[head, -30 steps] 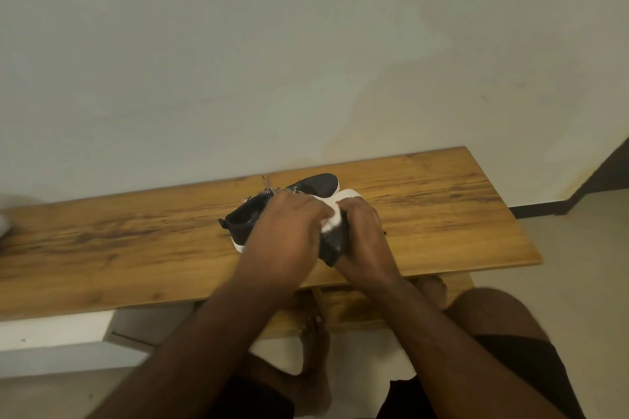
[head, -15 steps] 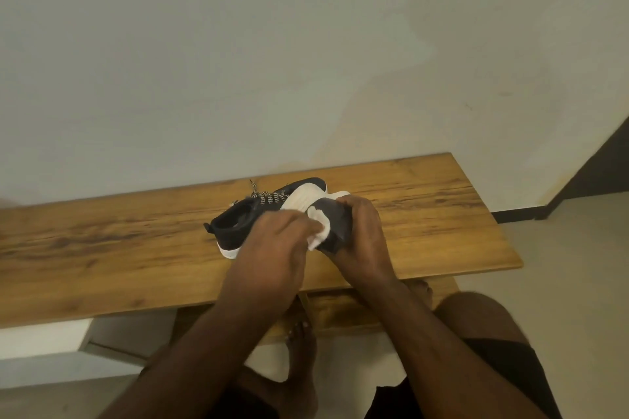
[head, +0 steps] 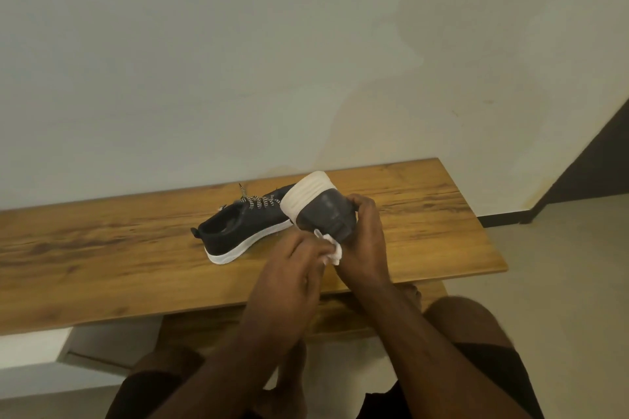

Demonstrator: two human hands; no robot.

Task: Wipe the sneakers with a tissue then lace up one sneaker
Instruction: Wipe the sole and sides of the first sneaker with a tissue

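wooden bench (head: 102, 248) against pale wall (head: 204, 44), right hand (head: 366, 241) gripping upturned sneaker (head: 320, 207), left hand (head: 289, 279) seemingly pinching tissue (head: 332, 248)

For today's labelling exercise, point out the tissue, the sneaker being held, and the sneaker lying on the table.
tissue (head: 333, 249), head view, its crumpled white middle.
held sneaker (head: 323, 213), head view, its grey sole.
resting sneaker (head: 238, 226), head view, its dark side panel.

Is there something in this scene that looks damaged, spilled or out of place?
Nothing looks damaged or spilled. The right hand holds one sneaker tipped sole-up for wiping; the left hand holds a tissue. The other sneaker sits upright on the table.
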